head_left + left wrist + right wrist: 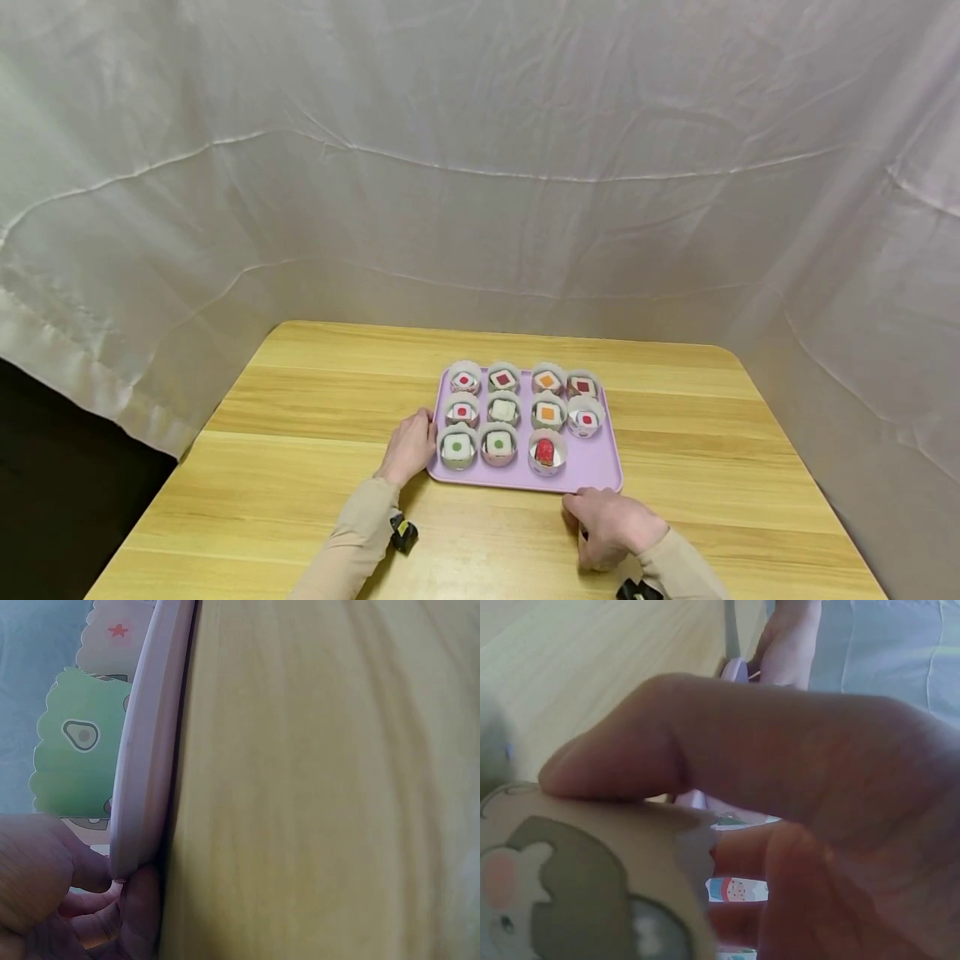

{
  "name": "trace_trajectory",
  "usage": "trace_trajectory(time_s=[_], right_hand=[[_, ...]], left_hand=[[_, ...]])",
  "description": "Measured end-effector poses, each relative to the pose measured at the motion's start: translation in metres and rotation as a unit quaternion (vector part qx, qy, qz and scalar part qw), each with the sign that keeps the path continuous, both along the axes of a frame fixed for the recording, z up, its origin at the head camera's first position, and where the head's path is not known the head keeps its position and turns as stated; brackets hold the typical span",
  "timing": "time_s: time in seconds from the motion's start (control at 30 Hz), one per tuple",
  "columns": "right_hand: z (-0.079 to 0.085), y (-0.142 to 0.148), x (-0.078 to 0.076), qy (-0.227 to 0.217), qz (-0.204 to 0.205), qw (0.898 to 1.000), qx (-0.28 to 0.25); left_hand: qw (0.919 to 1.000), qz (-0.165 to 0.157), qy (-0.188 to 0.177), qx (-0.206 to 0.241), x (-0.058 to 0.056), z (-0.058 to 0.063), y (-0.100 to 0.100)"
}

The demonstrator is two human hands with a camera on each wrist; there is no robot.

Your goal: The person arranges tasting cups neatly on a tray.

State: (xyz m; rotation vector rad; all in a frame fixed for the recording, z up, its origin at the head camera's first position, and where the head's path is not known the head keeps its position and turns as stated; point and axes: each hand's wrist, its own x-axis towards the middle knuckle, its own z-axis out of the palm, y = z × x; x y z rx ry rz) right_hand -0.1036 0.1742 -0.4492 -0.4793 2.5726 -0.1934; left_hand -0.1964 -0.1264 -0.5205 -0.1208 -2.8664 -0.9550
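A lilac tray (592, 468) sits mid-table and carries several paper cups (498, 444), each with a small toy food piece inside. My left hand (411, 446) is at the tray's left edge. In the left wrist view its thumb and fingers (82, 900) pinch the tray rim (142, 787), beside a green cup with an avocado print (75, 750). My right hand (611, 523) rests on the table just in front of the tray's front right corner. It is curled round a printed paper cup (577, 885), which the head view hides.
The wooden table (300, 467) has bare surface left, right and behind the tray. A white cloth backdrop (480, 167) hangs close behind and along both sides. The table's left edge drops to a dark floor (60, 483).
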Motion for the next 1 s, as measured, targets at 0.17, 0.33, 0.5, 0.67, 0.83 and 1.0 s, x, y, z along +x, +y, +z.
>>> trace_trajectory(time_s=[0.17, 0.33, 0.5, 0.67, 0.83, 1.0], right_hand=[[0.003, 0.003, -0.001, 0.001, -0.006, 1.0, -0.02], [0.005, 0.01, -0.004, 0.009, 0.011, 0.999, -0.052], [0.009, 0.016, -0.007, 0.025, 0.033, 0.995, -0.085], [0.011, 0.021, -0.01, 0.035, 0.042, 0.993, -0.108], [0.011, 0.026, -0.013, 0.061, 0.061, 0.989, -0.121], [0.015, 0.028, -0.014, 0.083, 0.065, 0.986, -0.126]], left_hand=[[1.0, -0.002, 0.0, -0.002, 0.0, -0.001, 0.0], [1.0, -0.004, -0.001, -0.004, -0.001, -0.002, 0.0], [1.0, -0.005, 0.003, -0.002, 0.0, 0.0, 0.0], [0.9999, -0.005, 0.013, -0.001, 0.001, 0.0, -0.001], [1.0, -0.004, 0.002, 0.0, 0.001, 0.0, 0.0], [1.0, -0.003, -0.005, -0.002, 0.0, 0.001, 0.0]])
